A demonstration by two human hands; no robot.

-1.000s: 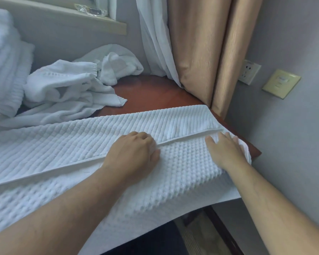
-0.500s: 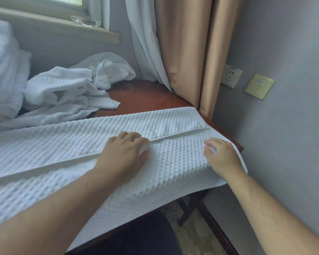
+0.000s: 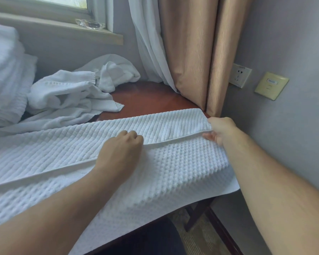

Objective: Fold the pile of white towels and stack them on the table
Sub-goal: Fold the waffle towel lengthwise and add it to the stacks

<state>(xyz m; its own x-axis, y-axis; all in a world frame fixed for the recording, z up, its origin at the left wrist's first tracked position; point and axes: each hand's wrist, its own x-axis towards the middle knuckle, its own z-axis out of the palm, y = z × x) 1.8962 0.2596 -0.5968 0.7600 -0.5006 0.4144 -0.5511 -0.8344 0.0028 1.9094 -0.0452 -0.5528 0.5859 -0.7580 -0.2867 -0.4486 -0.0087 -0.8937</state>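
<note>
A white waffle-weave towel point(image 3: 182, 162) lies spread across the brown wooden table point(image 3: 145, 100), its near part hanging over the front edge. A hemmed edge runs across it from left to right. My left hand point(image 3: 118, 153) has curled fingers pinching that hem near the middle. At the hem's right end my right hand point(image 3: 219, 130) grips the towel's corner. A crumpled pile of white towels point(image 3: 68, 92) sits behind on the table. Folded white towels point(image 3: 6, 74) are stacked at the far left.
Beige curtains point(image 3: 191, 52) and a white sheer curtain hang at the table's back right. The grey wall with a socket point(image 3: 239, 75) and a switch plate point(image 3: 271, 85) is close on the right. A glass ashtray point(image 3: 89, 24) sits on the windowsill.
My right hand slid from lying flat on the towel to the right end of the hem and took hold of the corner. My left hand curled tighter on the hem.
</note>
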